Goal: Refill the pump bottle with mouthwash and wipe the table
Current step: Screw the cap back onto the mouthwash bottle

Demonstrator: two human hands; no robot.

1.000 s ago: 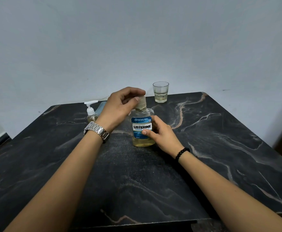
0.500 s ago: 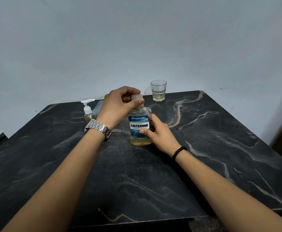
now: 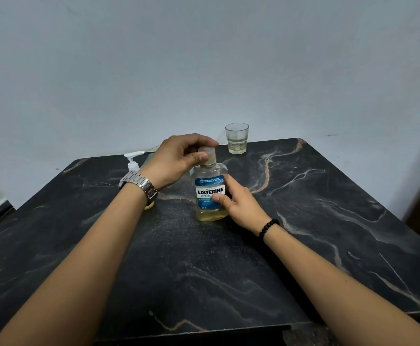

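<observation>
While upright, clear flat-sided mouthwash bottle (image 3: 210, 189)

Mouthwash bottle (image 3: 211, 193) upright mid worktop (image 3: 328, 221). Left hand (image 3: 179, 161) grips its cap (image 3: 207, 156), right hand (image 3: 239, 203) holds the body. Pump bottle (image 3: 133, 162) far left behind the wrist, glass (image 3: 237, 138) far edge.

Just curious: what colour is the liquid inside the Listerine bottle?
Pale yellow, seen best low in the Listerine bottle, head view.
</observation>
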